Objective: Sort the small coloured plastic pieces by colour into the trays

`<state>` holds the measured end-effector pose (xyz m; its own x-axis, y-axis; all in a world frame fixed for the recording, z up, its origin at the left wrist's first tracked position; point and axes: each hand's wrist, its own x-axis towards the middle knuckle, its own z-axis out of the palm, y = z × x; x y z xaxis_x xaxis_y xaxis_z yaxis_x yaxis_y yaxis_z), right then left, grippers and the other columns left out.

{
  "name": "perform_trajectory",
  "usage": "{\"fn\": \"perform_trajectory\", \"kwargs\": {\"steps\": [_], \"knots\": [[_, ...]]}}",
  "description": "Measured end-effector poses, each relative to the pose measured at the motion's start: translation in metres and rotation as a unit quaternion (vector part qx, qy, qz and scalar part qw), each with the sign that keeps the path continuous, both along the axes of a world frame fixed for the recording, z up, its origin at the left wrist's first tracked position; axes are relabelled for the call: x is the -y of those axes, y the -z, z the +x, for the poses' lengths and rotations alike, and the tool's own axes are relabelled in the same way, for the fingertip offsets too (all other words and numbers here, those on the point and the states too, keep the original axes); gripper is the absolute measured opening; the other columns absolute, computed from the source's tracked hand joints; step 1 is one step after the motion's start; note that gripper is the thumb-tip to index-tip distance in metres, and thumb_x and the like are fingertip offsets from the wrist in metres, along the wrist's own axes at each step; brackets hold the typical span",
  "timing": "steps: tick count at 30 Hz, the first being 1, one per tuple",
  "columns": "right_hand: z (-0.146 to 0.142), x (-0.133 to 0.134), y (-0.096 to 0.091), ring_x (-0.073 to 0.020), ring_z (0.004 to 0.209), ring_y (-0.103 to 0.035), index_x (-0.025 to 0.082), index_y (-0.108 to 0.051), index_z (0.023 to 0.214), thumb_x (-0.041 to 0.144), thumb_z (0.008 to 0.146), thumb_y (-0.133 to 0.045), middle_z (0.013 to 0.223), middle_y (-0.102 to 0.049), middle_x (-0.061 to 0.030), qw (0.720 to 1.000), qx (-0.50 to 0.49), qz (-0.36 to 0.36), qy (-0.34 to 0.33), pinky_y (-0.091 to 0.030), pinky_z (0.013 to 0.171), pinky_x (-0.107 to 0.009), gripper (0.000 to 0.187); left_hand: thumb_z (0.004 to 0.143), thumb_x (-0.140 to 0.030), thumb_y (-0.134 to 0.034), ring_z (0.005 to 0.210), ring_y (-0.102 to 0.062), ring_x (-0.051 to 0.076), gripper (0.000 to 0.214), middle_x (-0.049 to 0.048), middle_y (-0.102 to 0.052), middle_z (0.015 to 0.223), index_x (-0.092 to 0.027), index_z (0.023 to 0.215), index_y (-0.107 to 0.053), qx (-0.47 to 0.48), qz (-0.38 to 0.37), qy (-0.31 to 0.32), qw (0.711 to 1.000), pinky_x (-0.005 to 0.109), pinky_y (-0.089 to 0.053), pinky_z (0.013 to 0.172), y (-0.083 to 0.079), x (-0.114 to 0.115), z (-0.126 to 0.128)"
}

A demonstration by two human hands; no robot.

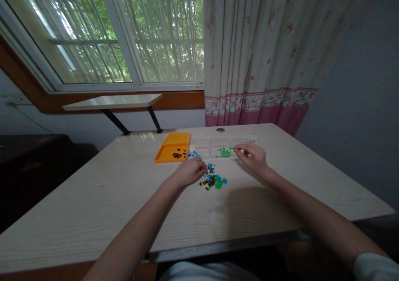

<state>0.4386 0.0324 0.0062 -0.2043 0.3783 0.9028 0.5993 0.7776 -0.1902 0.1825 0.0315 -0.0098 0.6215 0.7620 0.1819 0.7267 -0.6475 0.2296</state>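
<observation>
My right hand [253, 156] pinches a small green piece [231, 148] over the clear divided box [208, 143]. Several green pieces [224, 151] lie in the compartment beside it. My left hand [192, 171] rests at the left edge of a mixed pile [215, 181] of small blue, green, brown and cream pieces. Its fingers are curled together, and what they hold, if anything, is hidden. Blue pieces [194, 154] sit in the clear box's left compartment. Brown pieces [178, 154] lie in the orange box [168, 139], next to the clear one.
The wooden table [124, 198] has its front edge close to my body. A small raised shelf [115, 102] on black legs stands at the back left. A round brown spot [220, 129] shows near the back edge. Behind hangs a curtain [255, 65].
</observation>
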Motion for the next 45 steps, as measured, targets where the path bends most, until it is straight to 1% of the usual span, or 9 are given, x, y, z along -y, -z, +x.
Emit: {"fn": "perform_trajectory", "kwargs": {"steps": [4, 8, 13, 16, 22, 26, 30, 37, 45], "knots": [[0.0, 0.001, 0.0, -0.0096, 0.054, -0.051, 0.02, -0.063, 0.079, 0.023, 0.08, -0.056, 0.071, -0.064, -0.0015, 1.0, 0.0, -0.006, -0.001, -0.043, 0.054, -0.023, 0.008, 0.081, -0.026, -0.045, 0.073, -0.055, 0.013, 0.021, 0.0041, -0.059, 0.082, -0.018, 0.085, -0.064, 0.0, 0.005, -0.001, 1.0, 0.023, -0.041, 0.067, -0.002, 0.001, 0.0], [0.001, 0.0, 0.002, -0.011, 0.054, -0.051, 0.021, -0.064, 0.08, 0.027, 0.081, -0.054, 0.073, -0.065, -0.0028, 0.999, -0.001, -0.043, 0.017, -0.043, 0.055, -0.025, 0.012, 0.082, -0.026, -0.044, 0.071, -0.055, 0.014, 0.022, 0.0043, -0.059, 0.081, -0.019, 0.083, -0.064, 0.0, 0.016, 0.006, 1.0, 0.023, -0.041, 0.066, -0.002, 0.002, 0.001], [0.002, -0.002, 0.004, -0.0125, 0.059, -0.053, 0.021, -0.065, 0.082, 0.029, 0.081, -0.053, 0.075, -0.064, -0.0036, 0.997, 0.009, -0.078, 0.011, -0.043, 0.059, -0.025, 0.015, 0.083, -0.026, -0.042, 0.073, -0.055, 0.015, 0.023, 0.0047, -0.06, 0.082, -0.019, 0.084, -0.064, -0.011, 0.023, 0.006, 1.0, 0.024, -0.041, 0.066, -0.001, 0.002, 0.001], [0.001, -0.009, 0.008, -0.0133, 0.064, -0.055, 0.019, -0.064, 0.083, 0.028, 0.081, -0.052, 0.075, -0.063, -0.0038, 0.993, 0.028, -0.111, 0.027, -0.042, 0.061, -0.025, 0.015, 0.082, -0.025, -0.043, 0.073, -0.055, 0.015, 0.021, 0.0045, -0.06, 0.082, -0.02, 0.085, -0.064, -0.008, 0.022, 0.008, 1.0, 0.024, -0.041, 0.066, -0.001, 0.001, 0.001], [-0.003, -0.036, 0.027, -0.0141, 0.066, -0.056, 0.019, -0.065, 0.082, 0.026, 0.079, -0.054, 0.072, -0.063, -0.002, 0.976, 0.069, -0.18, 0.103, -0.041, 0.061, -0.024, 0.013, 0.081, -0.025, -0.044, 0.071, -0.056, 0.014, 0.02, 0.0045, -0.061, 0.081, -0.019, 0.084, -0.063, -0.009, 0.013, 0.011, 1.0, 0.024, -0.041, 0.065, -0.002, 0.001, 0.001], [-0.001, -0.044, 0.033, -0.0145, 0.068, -0.057, 0.02, -0.066, 0.084, 0.025, 0.078, -0.054, 0.075, -0.064, -0.0022, 0.97, 0.084, -0.198, 0.117, -0.041, 0.062, -0.024, 0.014, 0.083, -0.025, -0.042, 0.072, -0.056, 0.015, 0.021, 0.0051, -0.061, 0.082, -0.018, 0.083, -0.063, -0.005, 0.015, 0.005, 1.0, 0.023, -0.041, 0.065, 0.001, 0.0, 0.001], [-0.003, -0.034, 0.031, -0.0145, 0.07, -0.057, 0.019, -0.065, 0.085, 0.024, 0.078, -0.053, 0.076, -0.064, -0.0024, 0.971, 0.098, -0.203, 0.085, -0.041, 0.064, -0.024, 0.014, 0.084, -0.025, -0.04, 0.077, -0.057, 0.015, 0.021, 0.0058, -0.061, 0.086, -0.017, 0.084, -0.06, 0.034, 0.028, -0.015, 0.999, 0.023, -0.042, 0.068, 0.002, 0.001, 0.003], [-0.03, 0.0, 0.028, -0.0114, 0.064, -0.056, 0.021, -0.065, 0.084, 0.026, 0.08, -0.054, 0.074, -0.064, -0.0009, 0.959, 0.169, -0.223, -0.037, -0.039, 0.059, -0.021, 0.013, 0.085, -0.026, -0.041, 0.073, -0.055, 0.014, 0.019, 0.0048, -0.059, 0.082, -0.017, 0.084, -0.058, 0.089, 0.046, -0.02, 0.995, 0.023, -0.041, 0.064, -0.003, 0.01, 0.015], [-0.037, 0.009, 0.031, -0.0102, 0.061, -0.054, 0.021, -0.064, 0.084, 0.026, 0.079, -0.056, 0.073, -0.063, 0.0001, 0.956, 0.178, -0.224, -0.059, -0.038, 0.057, -0.02, 0.011, 0.086, -0.026, -0.04, 0.081, -0.055, 0.016, 0.018, 0.0048, -0.059, 0.087, -0.018, 0.091, -0.056, 0.06, 0.045, 0.008, 0.997, 0.024, -0.041, 0.069, -0.001, 0.014, 0.025]]}}
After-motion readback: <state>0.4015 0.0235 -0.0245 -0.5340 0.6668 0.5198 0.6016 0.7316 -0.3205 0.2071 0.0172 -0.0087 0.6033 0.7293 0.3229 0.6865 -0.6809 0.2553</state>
